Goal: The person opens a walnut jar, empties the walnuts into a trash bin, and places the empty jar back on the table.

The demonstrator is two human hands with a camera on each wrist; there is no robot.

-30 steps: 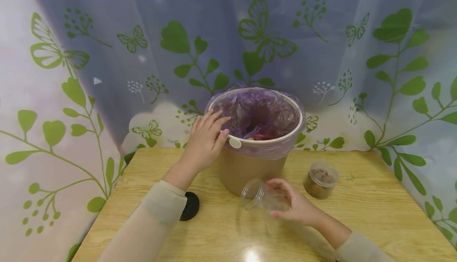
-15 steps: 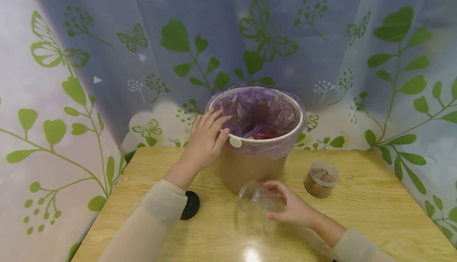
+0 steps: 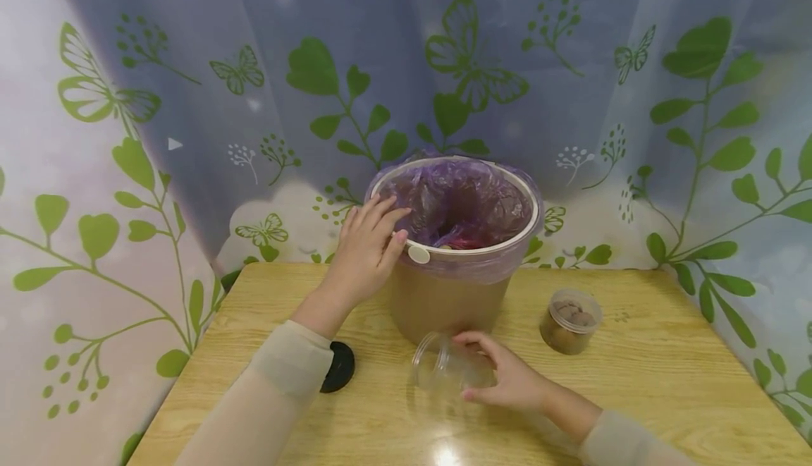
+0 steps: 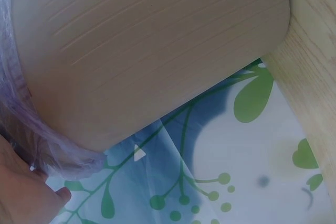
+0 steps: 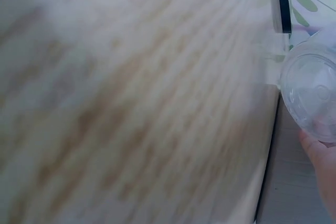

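Handling a clear jar (image 3: 452, 376) seems to be the step in hand: the right hand (image 3: 507, 378) carries it on its side, in front of the bin (image 3: 447, 304), while the left hand (image 3: 364, 251) rests on the rim (image 3: 472, 250). The next move, in my judgement, calls for keeping the jar in a firm but gentle hold, because its smooth wall could slip, and for guiding it without knocking the bin.

The right fingers stand rather wide, curved around the jar, with the thumb on the side away from the bin. The jar lies between them, its mouth turned to the left edge of the worktop (image 3: 374, 424) and its base toward the palm. I see nothing inside it. Whether it touches the worktop, I cannot tell. The left fingers are laid almost straight over the left part of the rim, on the purple bag (image 3: 501, 191), and well apart from the jar; they seem only to steady the bin.

The bin stands near the middle of the back edge. A tub (image 3: 564, 332) with brown content is placed to the right of it, toward the right edge. A black disc (image 3: 340, 367), partly hidden by the left sleeve (image 3: 294, 360), lies toward the left edge.
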